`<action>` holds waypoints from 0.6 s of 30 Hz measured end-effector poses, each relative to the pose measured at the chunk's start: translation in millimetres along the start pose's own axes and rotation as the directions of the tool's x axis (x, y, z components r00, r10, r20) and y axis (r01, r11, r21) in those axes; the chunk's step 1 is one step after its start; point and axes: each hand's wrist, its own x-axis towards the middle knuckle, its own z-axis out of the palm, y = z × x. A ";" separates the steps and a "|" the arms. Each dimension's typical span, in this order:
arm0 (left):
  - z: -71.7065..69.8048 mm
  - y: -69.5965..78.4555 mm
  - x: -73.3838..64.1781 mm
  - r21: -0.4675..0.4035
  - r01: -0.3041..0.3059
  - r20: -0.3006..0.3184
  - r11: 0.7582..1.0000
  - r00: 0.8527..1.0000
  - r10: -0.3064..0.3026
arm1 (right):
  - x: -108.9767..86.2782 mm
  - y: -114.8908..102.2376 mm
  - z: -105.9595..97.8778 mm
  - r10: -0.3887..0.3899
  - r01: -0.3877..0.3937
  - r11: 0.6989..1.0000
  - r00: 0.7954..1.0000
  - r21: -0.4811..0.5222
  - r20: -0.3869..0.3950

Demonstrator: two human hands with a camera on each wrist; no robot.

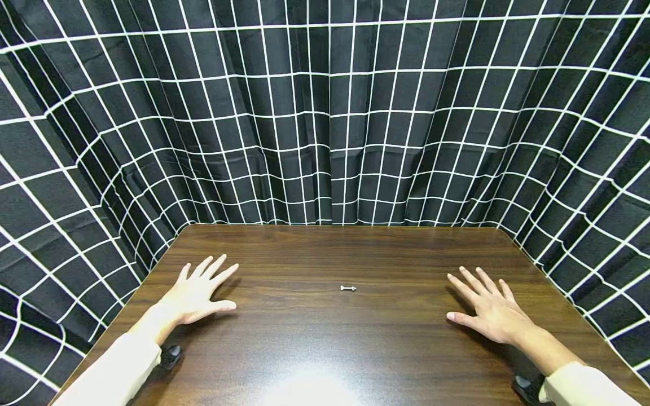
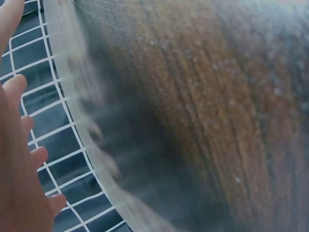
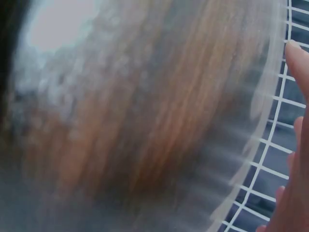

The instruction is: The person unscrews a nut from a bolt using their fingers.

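A small silvery bolt [image 1: 348, 288] lies on its side near the middle of the wooden table [image 1: 315, 254]. It has a wider part at each end, perhaps a head and a nut, too small to tell. To its left, my left hand [image 1: 195, 296] is held palm down over the tabletop with fingers spread, holding nothing. My right hand [image 1: 490, 310] is spread likewise on the right side, apart from the bolt, and grips nothing. Each wrist view shows only fingers at the edge and blurred wood; the bolt is not seen there.
A black curtain [image 1: 299, 129] with a white grid surrounds the table at the back and both sides. A bright light reflection shows on the table's near part. Dark wrist devices sit below both cream sleeves [image 1: 119, 366].
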 end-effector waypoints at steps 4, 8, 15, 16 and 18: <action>-0.1 -0.6 0.8 0.010 -0.015 -0.010 1.000 1.000 0.015 | 0.5 -2.4 -0.9 -0.014 0.014 1.000 1.000 0.004 -0.020; 1.0 -0.5 2.0 0.018 -0.033 -0.023 0.999 0.999 0.033 | 0.1 -4.4 0.8 -0.023 0.023 1.000 0.999 0.017 -0.025; 5.8 0.6 3.7 0.002 -0.042 -0.017 0.999 0.999 0.042 | 2.6 -6.2 4.7 -0.054 0.056 0.998 0.997 0.022 -0.056; 6.6 0.9 3.8 -0.002 -0.041 -0.020 0.999 0.999 0.041 | 3.5 -6.7 4.9 -0.059 0.060 0.998 0.996 0.020 -0.061; 7.8 1.6 4.0 -0.014 -0.042 -0.034 0.999 0.999 0.041 | 5.2 -7.9 4.8 -0.064 0.066 0.997 0.996 0.030 -0.060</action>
